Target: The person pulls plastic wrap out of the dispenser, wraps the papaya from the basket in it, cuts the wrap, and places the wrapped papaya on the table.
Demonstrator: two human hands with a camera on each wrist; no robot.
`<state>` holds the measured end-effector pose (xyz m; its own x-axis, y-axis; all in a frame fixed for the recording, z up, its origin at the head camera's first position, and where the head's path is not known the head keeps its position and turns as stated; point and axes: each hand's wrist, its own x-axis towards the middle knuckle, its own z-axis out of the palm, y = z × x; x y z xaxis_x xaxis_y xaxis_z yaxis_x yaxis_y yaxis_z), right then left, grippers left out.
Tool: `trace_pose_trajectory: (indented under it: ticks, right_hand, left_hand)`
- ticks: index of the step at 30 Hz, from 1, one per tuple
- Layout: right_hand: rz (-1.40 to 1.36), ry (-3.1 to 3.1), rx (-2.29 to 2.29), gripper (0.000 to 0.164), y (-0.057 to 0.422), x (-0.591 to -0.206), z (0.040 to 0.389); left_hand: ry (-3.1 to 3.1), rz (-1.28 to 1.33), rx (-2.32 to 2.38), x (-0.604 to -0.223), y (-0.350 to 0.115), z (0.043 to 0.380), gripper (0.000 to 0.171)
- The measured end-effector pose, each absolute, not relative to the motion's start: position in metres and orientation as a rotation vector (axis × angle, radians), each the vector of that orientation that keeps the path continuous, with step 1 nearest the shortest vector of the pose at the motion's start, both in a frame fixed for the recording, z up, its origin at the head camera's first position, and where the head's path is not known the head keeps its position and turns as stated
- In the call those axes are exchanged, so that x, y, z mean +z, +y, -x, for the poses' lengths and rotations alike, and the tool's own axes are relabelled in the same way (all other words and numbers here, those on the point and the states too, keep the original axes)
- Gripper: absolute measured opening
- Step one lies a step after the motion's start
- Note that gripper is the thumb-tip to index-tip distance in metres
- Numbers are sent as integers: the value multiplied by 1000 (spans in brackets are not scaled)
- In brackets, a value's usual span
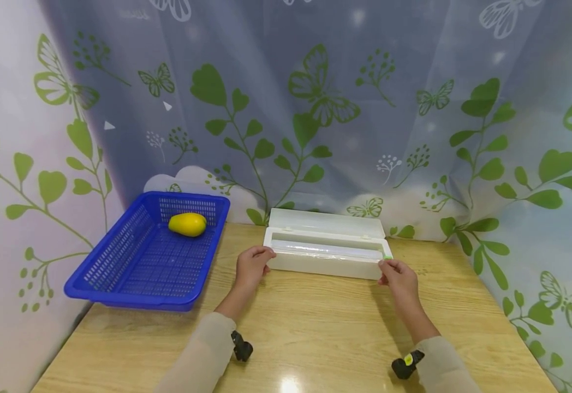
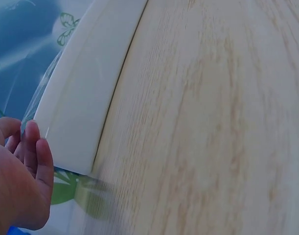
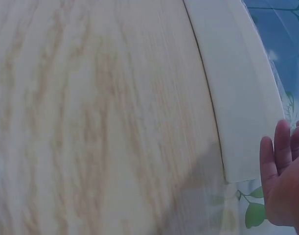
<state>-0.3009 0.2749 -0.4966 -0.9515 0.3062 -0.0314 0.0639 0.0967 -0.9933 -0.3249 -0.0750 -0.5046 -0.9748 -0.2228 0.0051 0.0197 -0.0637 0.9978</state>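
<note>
A long white cling film dispenser box (image 1: 332, 267) stands at the back of the table with its lid (image 1: 327, 221) raised. Inside lies a roll of cling film (image 1: 325, 249). At the box's left front corner, my left hand (image 1: 252, 268) pinches the film's edge between thumb and index finger. My right hand (image 1: 400, 277) pinches the film at the right front corner, beside a small green piece (image 1: 387, 257). In the left wrist view, clear film (image 2: 41, 88) shows along the box's upper edge, near the fingertips. The other fingers of both hands are loosely bent.
To the left stands a blue plastic basket (image 1: 207, 256) holding a yellow papaya-shaped fruit (image 1: 188, 224). A patterned curtain (image 1: 276, 109) hangs right behind the box. The wooden table (image 1: 315, 327) stretches in front of it.
</note>
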Motion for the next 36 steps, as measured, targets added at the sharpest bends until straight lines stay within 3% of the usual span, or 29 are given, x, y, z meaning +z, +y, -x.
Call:
trace_pose_trajectory:
  ticks: [20, 30, 36]
  right_hand:
    - [393, -2071, 2082, 21, 272, -480, 304]
    - [453, -2107, 2068, 39, 270, -475, 303]
    - [461, -2096, 2098, 33, 270, -473, 306]
  left_hand:
    - [-1863, -240, -2256, -495, -70, 331, 12]
    - [-1883, -250, -2274, -489, -68, 329, 19]
    - [-1897, -255, -2268, -488, -68, 329, 22]
